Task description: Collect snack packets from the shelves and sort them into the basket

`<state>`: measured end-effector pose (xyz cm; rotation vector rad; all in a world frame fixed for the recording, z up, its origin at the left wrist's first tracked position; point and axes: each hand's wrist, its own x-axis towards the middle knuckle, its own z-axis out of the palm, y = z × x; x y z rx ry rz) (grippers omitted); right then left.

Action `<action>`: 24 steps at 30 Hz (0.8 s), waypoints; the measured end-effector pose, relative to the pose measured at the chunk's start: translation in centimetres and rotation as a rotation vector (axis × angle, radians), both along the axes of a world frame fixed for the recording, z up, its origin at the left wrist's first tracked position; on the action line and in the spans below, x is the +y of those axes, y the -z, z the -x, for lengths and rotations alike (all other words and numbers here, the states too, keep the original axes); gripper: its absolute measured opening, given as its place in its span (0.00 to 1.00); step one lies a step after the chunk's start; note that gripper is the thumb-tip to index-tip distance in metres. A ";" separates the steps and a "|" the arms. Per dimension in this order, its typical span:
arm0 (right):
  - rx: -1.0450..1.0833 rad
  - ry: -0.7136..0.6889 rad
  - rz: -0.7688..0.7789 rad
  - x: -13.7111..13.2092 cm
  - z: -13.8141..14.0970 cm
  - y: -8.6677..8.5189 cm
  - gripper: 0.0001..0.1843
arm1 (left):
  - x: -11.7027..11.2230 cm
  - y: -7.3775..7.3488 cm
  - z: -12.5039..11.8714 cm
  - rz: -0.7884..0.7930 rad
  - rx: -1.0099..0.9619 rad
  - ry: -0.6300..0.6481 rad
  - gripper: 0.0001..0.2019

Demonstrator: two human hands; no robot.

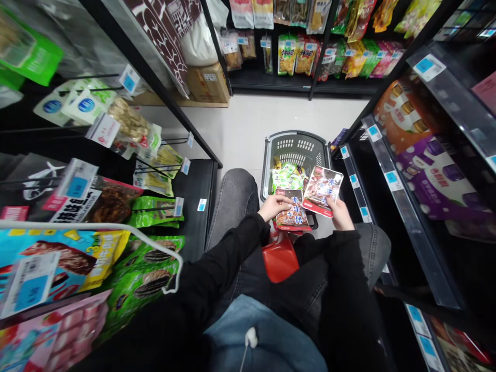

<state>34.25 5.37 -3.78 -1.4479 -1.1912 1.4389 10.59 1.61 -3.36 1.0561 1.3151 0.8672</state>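
Observation:
My left hand is closed on a red and brown snack packet with blue lettering, above the near end of a grey shopping basket. In my right hand is a similar snack packet, gripped at its lower right corner and tilted. The two packets lie side by side, their edges close together. Several green and yellow snack packets are inside the basket, partly covered by the held ones. A red basket handle or scoop-like part shows between my knees; I cannot tell which.
Shelves with hanging snack packets and a white wire hook crowd the left. Boxed goods fill a shelf on the right. A cardboard box stands beyond the left rack, and more packets line the back shelf.

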 end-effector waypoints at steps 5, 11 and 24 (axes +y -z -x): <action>-0.301 -0.172 0.157 2.5 -2.8 1.9 0.25 | 0.0 0.2 0.2 -0.134 0.002 -0.024 0.24; -0.753 0.124 0.123 5.7 -1.2 2.6 0.20 | -0.5 -0.4 0.1 -0.138 0.041 -0.094 0.33; -0.049 -0.325 -0.001 -0.5 5.6 -1.2 0.20 | -0.2 0.0 -0.2 -0.339 0.086 -0.233 0.29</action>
